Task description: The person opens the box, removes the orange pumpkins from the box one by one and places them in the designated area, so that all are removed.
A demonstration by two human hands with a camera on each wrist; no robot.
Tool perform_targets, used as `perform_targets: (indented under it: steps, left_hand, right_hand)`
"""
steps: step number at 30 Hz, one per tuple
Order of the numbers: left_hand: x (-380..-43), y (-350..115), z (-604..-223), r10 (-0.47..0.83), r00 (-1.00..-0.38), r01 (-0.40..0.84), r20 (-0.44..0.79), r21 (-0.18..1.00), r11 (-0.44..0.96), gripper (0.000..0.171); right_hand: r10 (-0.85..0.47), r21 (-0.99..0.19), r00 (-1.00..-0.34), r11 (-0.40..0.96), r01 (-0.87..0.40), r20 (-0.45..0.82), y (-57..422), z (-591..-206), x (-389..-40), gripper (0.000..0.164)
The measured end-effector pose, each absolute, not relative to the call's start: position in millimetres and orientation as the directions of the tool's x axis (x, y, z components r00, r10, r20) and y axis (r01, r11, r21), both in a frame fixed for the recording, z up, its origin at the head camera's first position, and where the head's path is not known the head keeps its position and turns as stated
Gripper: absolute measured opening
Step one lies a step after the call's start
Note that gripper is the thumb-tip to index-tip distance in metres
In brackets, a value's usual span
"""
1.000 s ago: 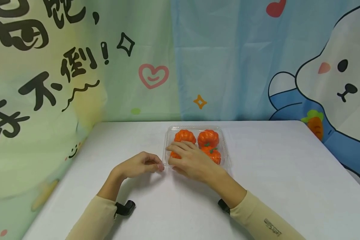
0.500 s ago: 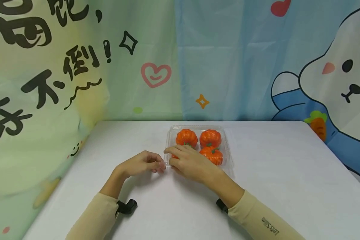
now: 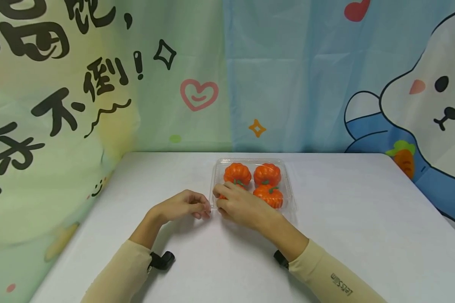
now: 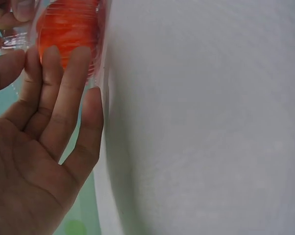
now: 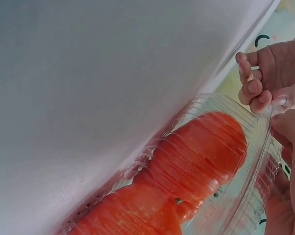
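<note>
Sitting toward the table's (image 3: 326, 235) far edge, near its middle, one clear box (image 3: 286, 176) holds four pumpkins (image 3: 266, 174). Both hands meet at its near left corner: left hand (image 3: 182, 206) pinching the rim, right hand (image 3: 239, 203) curled over the lid.

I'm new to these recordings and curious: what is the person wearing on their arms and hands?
Both arms wear snug beige sleeves ending at the wrist; the right sleeve bears small dark lettering. A black strap-on device sits at each wrist, the left one bulkier. The left hand and right hand are bare.
</note>
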State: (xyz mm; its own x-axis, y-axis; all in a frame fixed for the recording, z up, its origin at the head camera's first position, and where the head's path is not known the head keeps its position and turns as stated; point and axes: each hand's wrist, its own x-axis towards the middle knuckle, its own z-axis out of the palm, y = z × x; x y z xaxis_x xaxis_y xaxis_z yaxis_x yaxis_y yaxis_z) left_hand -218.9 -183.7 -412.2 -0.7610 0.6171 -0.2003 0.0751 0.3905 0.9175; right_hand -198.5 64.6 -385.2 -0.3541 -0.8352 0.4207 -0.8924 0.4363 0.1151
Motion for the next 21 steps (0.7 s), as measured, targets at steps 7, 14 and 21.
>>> perform_targets:
  steps: [7,14,21]
  left_hand:
    - [-220.3,-182.1,-412.2,0.616,-0.757,0.062,-0.216,0.916,0.396,0.022]
    - [-218.7,-182.3,-416.7,0.623,-0.751,0.024,-0.22,0.933,0.358,0.021]
    - [-219.4,-179.8,-417.8,0.597,-0.772,0.0,-0.219,0.939,0.344,0.019]
  right_hand:
    - [-0.841,0.222,-0.319,0.445,-0.868,0.437,63.7,-390.7,-201.2,0.007]
    - [-0.874,0.351,-0.288,0.432,-0.831,0.392,63.1,-394.9,-202.0,0.013]
    - [-0.869,0.315,-0.29,0.428,-0.847,0.401,63.8,-397.4,-205.0,0.012]
